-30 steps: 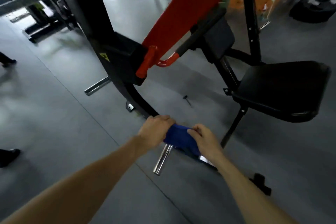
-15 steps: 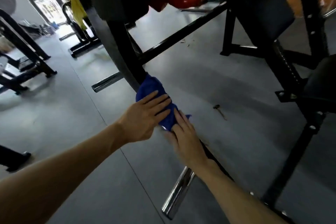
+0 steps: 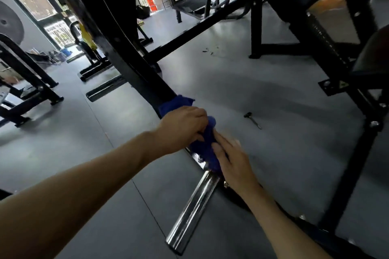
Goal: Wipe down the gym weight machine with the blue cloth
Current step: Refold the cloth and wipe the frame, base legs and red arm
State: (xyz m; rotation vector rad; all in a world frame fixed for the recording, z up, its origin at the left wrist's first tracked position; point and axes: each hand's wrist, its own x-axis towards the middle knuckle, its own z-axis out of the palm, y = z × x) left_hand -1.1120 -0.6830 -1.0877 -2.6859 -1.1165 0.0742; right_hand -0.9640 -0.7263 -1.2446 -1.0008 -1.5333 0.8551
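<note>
Gripping blue cloth (image 3: 205,143), left hand (image 3: 181,126) now curled, formerly flat.

Honestly nothing readable anywhere here, no brand, number or label I can make out. The closest thing is a small yellowish sticker (image 3: 343,84) on the black bracket of the weight machine frame (image 3: 117,48), off to the right of the blue cloth (image 3: 205,143), but it's way too blurred to tell what it says. There's also some pale patterned stuff on the window glass (image 3: 57,31) far left of the frame, which might be lettering, can't tell.
</note>
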